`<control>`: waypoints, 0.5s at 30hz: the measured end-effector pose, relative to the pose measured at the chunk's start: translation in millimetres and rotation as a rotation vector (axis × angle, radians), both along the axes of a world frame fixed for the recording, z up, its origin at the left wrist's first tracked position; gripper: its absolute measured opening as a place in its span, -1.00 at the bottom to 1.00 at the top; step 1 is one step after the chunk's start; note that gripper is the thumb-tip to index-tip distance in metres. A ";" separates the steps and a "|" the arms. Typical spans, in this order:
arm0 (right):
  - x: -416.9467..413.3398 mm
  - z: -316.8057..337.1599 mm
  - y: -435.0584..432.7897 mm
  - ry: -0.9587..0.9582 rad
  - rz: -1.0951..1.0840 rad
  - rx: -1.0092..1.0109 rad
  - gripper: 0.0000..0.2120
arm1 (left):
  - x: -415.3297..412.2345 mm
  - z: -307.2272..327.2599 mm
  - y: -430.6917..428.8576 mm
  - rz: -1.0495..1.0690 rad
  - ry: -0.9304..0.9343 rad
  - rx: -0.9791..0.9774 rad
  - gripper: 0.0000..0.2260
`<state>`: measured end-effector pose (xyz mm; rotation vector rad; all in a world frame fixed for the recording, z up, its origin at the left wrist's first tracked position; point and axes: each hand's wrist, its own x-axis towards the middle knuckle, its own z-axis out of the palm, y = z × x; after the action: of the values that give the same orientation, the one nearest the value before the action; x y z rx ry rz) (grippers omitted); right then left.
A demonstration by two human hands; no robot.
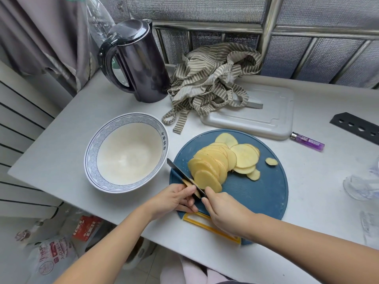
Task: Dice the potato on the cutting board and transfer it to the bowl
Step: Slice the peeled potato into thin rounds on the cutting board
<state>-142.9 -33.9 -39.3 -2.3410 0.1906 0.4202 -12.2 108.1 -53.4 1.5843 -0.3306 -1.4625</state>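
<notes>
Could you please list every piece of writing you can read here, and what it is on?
Bowl rim: four blue characters, starting "中华"; the rest unclear.
Purple lighter: print too small to read.
Red packet, lower left: white print, blurred.
Plastic bag: red print, blurred.

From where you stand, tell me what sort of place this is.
Probably a small home kitchen corner: a kettle, a bowl and a cutting board with potato slices share one white table.
</notes>
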 end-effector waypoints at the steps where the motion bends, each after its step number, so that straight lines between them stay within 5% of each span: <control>1: 0.4 -1.6 1.2 0.002 -0.010 -0.003 -0.77 | -0.3 -0.4 0.1 0.007 0.001 0.000 -0.68; 15: 9.6 0.9 7.3 -0.002 -0.122 0.028 -0.81 | -13.9 4.9 3.7 0.059 -0.110 0.022 -0.80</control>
<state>-133.3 -26.6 -38.4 -2.2877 0.3231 0.3579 -26.1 111.9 -48.4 1.6822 -0.3290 -1.3414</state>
